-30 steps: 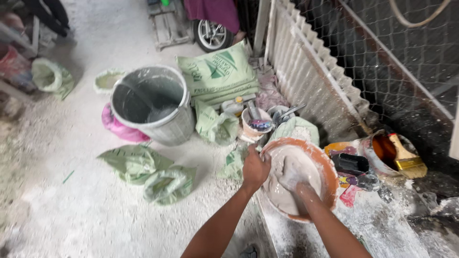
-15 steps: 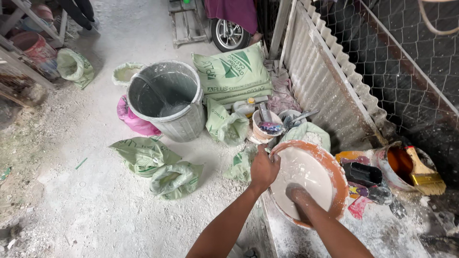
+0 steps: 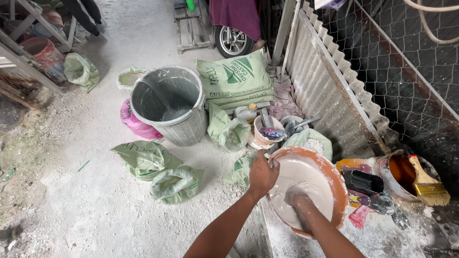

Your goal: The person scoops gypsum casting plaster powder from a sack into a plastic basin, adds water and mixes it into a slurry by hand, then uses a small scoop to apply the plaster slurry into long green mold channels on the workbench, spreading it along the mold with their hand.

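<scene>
One grey bin [image 3: 169, 102] stands well beyond your left fingers, round, open-topped, dusted white, with a little water in the bottom. One stack of green sacks [image 3: 239, 79] lies just right of it, and three crumpled green bags [image 3: 160, 167] sprawl on the floor left of your left hand. One orange bowl [image 3: 330, 174] sits right under both hands: wide, round, its rim caked white, filled with smooth pale grey-white paste.

Your left hand [image 3: 263, 174] grips the near-left rim, fingers curled over the edge and thumb on the outside. Your right hand [image 3: 300, 203] is sunk in the paste past the knuckles; you cannot tell from this view whether those fingers are spread or closed.

Against half a second ago, your right hand sits a little further left and deeper in the paste, the surface around it looks smoother, and your left hand keeps the same hold on the rim.

Right of your right fingers stands one rusty can [image 3: 399, 174] with one yellow brush [image 3: 425, 184] resting across it, and one black box [image 3: 363, 181] lies between can and bowl. Beyond your left fingers stands one small tub [image 3: 267, 134] holding tools, and one pink bag [image 3: 134, 124] is tucked behind the bin.
</scene>
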`<state>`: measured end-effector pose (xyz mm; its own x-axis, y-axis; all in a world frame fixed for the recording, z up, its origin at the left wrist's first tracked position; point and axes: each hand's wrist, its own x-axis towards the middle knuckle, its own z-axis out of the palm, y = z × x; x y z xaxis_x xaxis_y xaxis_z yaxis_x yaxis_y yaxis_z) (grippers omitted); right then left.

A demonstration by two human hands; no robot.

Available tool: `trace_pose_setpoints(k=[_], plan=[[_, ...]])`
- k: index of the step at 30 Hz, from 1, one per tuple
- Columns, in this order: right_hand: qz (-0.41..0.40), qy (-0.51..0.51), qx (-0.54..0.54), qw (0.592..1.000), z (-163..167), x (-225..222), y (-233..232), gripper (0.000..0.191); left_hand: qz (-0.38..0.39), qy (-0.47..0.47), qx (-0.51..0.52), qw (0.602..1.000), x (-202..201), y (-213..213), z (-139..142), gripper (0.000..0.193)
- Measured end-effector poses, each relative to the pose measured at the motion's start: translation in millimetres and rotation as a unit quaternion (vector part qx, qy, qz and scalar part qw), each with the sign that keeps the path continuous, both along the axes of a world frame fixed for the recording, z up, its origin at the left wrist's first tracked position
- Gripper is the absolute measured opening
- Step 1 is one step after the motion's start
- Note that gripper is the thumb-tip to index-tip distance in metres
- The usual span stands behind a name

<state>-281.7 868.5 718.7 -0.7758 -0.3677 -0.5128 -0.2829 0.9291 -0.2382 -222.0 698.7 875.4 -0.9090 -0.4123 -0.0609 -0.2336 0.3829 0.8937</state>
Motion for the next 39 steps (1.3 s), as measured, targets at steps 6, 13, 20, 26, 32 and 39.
trace_pose_setpoints(k=[6,13,20,26,32,39], plan=[[0.027,0.0,0.024,0.999,-28.9,5.6,10.9,0.03,0.013,0.022,-0.012,1.0,-1.7,2.2,-3.6,0.055],[0.079,0.015,-0.028,0.996,-25.7,12.2,18.3,0.034,0.015,0.007,-0.014,1.0,-2.2,4.3,-11.1,0.056],[0.048,-0.015,-0.015,0.999,-7.2,11.9,5.3,0.033,0.018,0.002,-0.027,0.999,-2.3,4.7,-3.5,0.057],[0.05,-0.018,-0.018,0.998,-29.7,9.6,9.1,0.032,0.014,-0.027,-0.01,0.999,-1.5,4.3,-4.3,0.057],[0.05,-0.019,-0.022,0.998,-37.0,10.6,15.6,0.031,0.018,0.034,-0.026,0.999,-2.1,5.4,-7.9,0.059],[0.025,0.0,-0.02,0.999,-34.1,-1.9,22.0,0.03,0.013,-0.007,-0.003,1.0,0.0,4.3,-2.4,0.059]])
